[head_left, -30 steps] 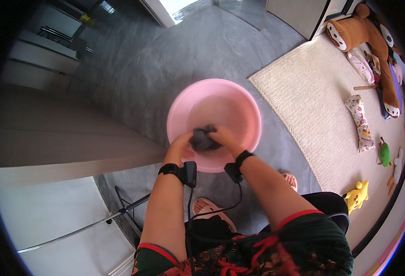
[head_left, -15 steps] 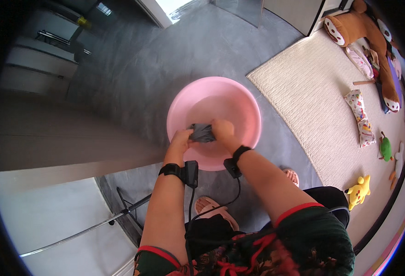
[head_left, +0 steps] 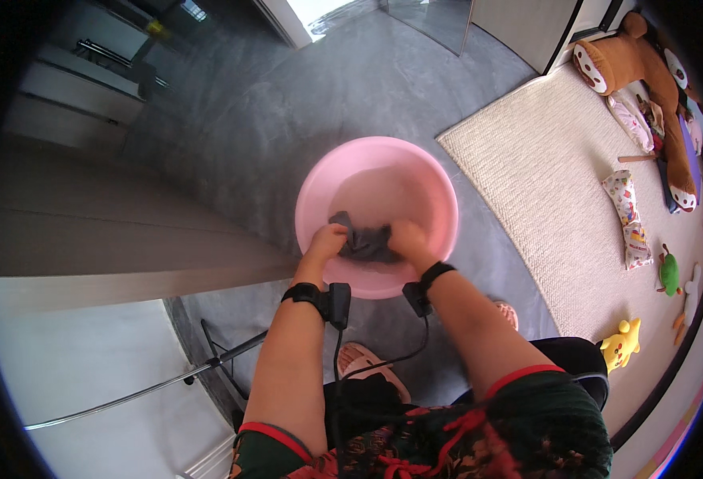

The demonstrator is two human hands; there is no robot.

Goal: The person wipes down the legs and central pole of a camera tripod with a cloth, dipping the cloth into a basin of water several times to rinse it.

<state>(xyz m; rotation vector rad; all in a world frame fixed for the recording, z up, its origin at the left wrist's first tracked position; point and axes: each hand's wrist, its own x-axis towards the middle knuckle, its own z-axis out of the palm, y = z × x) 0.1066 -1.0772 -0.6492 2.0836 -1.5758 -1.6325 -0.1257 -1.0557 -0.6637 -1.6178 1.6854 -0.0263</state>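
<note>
A round pink basin (head_left: pixel 311 177) stands on the floor in front of me. Over its near half, a dark grey cloth (head_left: pixel 370 244) stretches between my two hands, sagging and crumpled, its lower part down in the basin. My left hand (head_left: pixel 327 242) is closed on the cloth's left end, where a corner sticks up past the fingers. At the opposite end my right hand (head_left: pixel 409 242) grips the cloth with curled fingers. What kind of cloth it is I cannot make out. Black straps with small boxes and cables circle both wrists.
A brown wooden panel (head_left: pixel 144 227) rises close on the left, with a metal stand (head_left: pixel 215 363) below it. To the right lies a cream rug (head_left: pixel 519 160) bearing a yellow plush toy (head_left: pixel 621 345), a patterned pillow (head_left: pixel 627 215) and a large brown plush (head_left: pixel 647 72). My slippered foot (head_left: pixel 367 367) is near the basin.
The cloth was bunched tight between my hands; now it hangs looser, wider and lower in the basin. My hands have moved apart, mainly the right one to the right and downward.
</note>
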